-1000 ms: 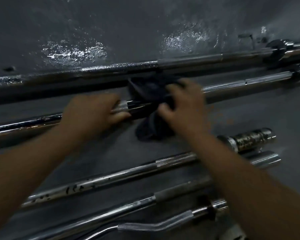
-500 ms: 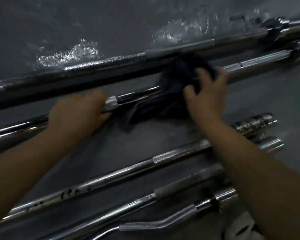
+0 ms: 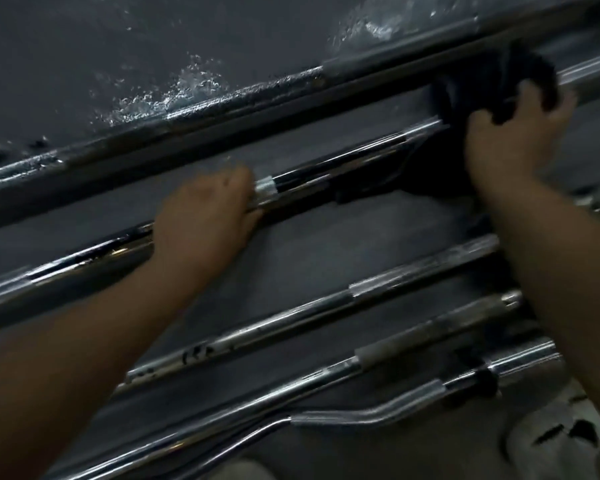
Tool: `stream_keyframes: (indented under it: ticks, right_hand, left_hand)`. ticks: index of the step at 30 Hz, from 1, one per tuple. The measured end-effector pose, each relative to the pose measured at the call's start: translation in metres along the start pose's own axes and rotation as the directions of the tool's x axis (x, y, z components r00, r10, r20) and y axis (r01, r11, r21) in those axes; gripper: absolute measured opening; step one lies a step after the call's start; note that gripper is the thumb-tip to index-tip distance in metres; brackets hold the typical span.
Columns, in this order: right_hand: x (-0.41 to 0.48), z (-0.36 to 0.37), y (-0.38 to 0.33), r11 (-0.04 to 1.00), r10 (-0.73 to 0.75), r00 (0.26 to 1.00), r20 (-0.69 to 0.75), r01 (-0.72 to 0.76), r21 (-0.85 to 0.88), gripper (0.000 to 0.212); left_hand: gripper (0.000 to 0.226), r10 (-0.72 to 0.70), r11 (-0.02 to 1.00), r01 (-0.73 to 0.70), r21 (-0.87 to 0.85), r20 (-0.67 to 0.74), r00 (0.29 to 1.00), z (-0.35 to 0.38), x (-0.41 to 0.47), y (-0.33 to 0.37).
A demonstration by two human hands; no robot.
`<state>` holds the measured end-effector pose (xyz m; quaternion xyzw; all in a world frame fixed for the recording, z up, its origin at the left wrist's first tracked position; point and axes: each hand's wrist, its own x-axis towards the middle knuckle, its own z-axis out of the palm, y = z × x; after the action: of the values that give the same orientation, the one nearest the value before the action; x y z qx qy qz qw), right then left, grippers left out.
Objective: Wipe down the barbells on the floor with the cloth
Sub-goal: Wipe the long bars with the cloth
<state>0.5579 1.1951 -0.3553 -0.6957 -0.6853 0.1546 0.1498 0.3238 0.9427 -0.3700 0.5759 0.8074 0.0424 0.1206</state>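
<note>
The bar [image 3: 343,168] being cleaned lies second from the far side of the floor [image 3: 326,244], its length slanting from near left to far right. The cloth [image 3: 530,72] sits bunched on it at the far-right end, under the right hand [image 3: 513,140], whose fingers curl round the dark wad and press it to the steel. The left hand [image 3: 205,220] is well apart down the bar, fingers folded over it beside the knurled band [image 3: 265,190]. I'd judge any stroke must follow that slant, and the right hand is the one placed for it.

Bare left hand [image 3: 205,216], bare right hand [image 3: 513,136], forearms uncovered (both)
</note>
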Motion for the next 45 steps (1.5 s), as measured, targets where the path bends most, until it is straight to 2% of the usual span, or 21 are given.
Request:
stream_keyframes:
  ticks: [2, 6, 9, 12, 14, 15, 18, 21, 23, 25, 26, 28, 29, 31, 33, 35, 36, 38, 40, 43, 45]
  right_hand:
    - [-0.037, 0.015, -0.02, 0.998, 0.059, 0.998, -0.033, -0.06, -0.013, 0.075]
    - [-0.133, 0.03, -0.049, 0.926, -0.357, 0.926, 0.12, 0.368, -0.081, 0.049]
    - [-0.074, 0.005, -0.02, 0.813, -0.541, 0.815, 0.208, 0.57, -0.117, 0.048]
    - [0.005, -0.018, 0.03, 0.957, -0.191, 0.981, 0.027, 0.192, -0.218, 0.059]
    - [-0.005, -0.009, 0.023, 0.987, 0.081, 0.996, -0.028, -0.085, -0.14, 0.061]
    - [-0.029, 0.004, 0.006, 0.977, 0.114, 0.993, -0.023, -0.116, -0.181, 0.056]
    - [-0.128, 0.028, -0.054, 0.964, -0.195, 0.976, 0.093, 0.208, -0.164, 0.036]
    - [-0.168, 0.021, -0.06, 0.758, -0.631, 0.721, 0.285, 0.651, 0.032, 0.035]
    - [-0.122, 0.015, -0.029, 0.628, -0.75, 0.599, 0.281, 0.778, 0.02, 0.038]
    - [-0.06, 0.009, 0.009, 0.762, -0.617, 0.771, 0.156, 0.635, -0.126, 0.038]
    - [-0.033, 0.004, 0.022, 0.885, -0.433, 0.899, 0.069, 0.439, -0.157, 0.039]
    - [-0.019, 0.003, 0.016, 0.995, -0.052, 0.996, -0.067, 0.047, -0.083, 0.044]
    - [-0.032, 0.008, -0.002, 0.997, 0.024, 0.998, -0.064, -0.029, -0.076, 0.043]
    - [-0.086, 0.023, -0.046, 0.978, -0.204, 0.978, 0.038, 0.206, -0.044, 0.039]
    - [-0.145, 0.035, -0.08, 0.828, -0.558, 0.805, 0.199, 0.555, 0.078, 0.042]
    - [-0.147, 0.034, -0.082, 0.724, -0.683, 0.678, 0.271, 0.677, 0.131, 0.047]
    - [-0.128, 0.031, -0.075, 0.718, -0.689, 0.683, 0.243, 0.689, 0.099, 0.047]
    - [-0.076, 0.024, -0.044, 0.817, -0.574, 0.813, 0.094, 0.576, 0.0, 0.047]
    - [-0.018, 0.01, -0.001, 0.959, -0.281, 0.959, -0.025, 0.28, -0.039, 0.049]
    - [-0.006, 0.01, 0.009, 0.993, 0.112, 0.989, -0.099, -0.107, 0.05, 0.048]
    - [-0.047, 0.026, -0.016, 0.991, 0.097, 0.991, -0.088, -0.089, 0.097, 0.042]
  left_hand:
    - [0.036, -0.01, 1.0, 0.01, -0.01, -0.014, 1.0, 0.004, -0.01, 0.011]
    - [0.049, -0.031, 0.999, 0.032, 0.019, -0.013, 0.999, 0.007, -0.033, 0.031]
    - [0.055, -0.008, 0.999, 0.008, 0.038, 0.003, 1.0, 0.008, -0.048, 0.036]
    - [0.06, 0.007, 0.999, -0.008, 0.045, 0.014, 1.0, 0.011, -0.057, 0.041]
    - [0.062, -0.012, 0.999, 0.011, 0.045, 0.02, 1.0, 0.014, -0.059, 0.046]
    - [0.063, -0.021, 0.999, 0.02, 0.043, 0.026, 0.999, 0.015, -0.06, 0.048]
    - [0.059, -0.017, 0.999, 0.015, 0.046, 0.038, 0.999, 0.012, -0.058, 0.049]
    - [0.038, 0.022, 0.999, -0.023, 0.034, 0.024, 0.999, 0.007, -0.049, 0.044]
    - [0.032, -0.002, 0.999, -0.001, 0.039, 0.075, 0.997, 0.002, -0.038, 0.041]
    - [0.03, -0.058, 0.998, 0.054, 0.031, 0.155, 0.986, -0.005, -0.025, 0.039]
    - [0.03, -0.088, 0.996, 0.082, 0.037, 0.206, 0.975, -0.009, -0.018, 0.039]
    - [0.031, -0.147, 0.988, 0.129, 0.084, 0.271, 0.951, -0.014, -0.004, 0.033]
    - [0.031, -0.166, 0.985, 0.142, 0.102, 0.287, 0.944, -0.014, 0.003, 0.029]
    - [0.026, -0.172, 0.983, 0.181, 0.004, 0.339, 0.925, -0.019, 0.016, 0.021]
    - [0.015, -0.035, 0.929, 0.198, -0.314, 0.458, 0.888, -0.026, 0.029, 0.015]
    - [0.017, 0.054, 0.847, 0.258, -0.465, 0.559, 0.828, -0.033, 0.043, 0.008]
    - [0.011, 0.016, 0.844, 0.322, -0.429, 0.62, 0.785, -0.035, 0.048, 0.005]
    - [0.01, -0.061, 0.883, 0.337, -0.328, 0.631, 0.774, -0.033, 0.048, 0.001]
    - [0.018, -0.083, 0.962, 0.183, -0.203, 0.421, 0.903, -0.026, 0.034, 0.004]
    - [0.025, 0.012, 0.997, -0.022, 0.069, 0.148, 0.989, -0.022, 0.009, 0.021]
    - [0.027, -0.071, 0.997, 0.06, 0.056, 0.206, 0.976, -0.021, 0.012, 0.026]
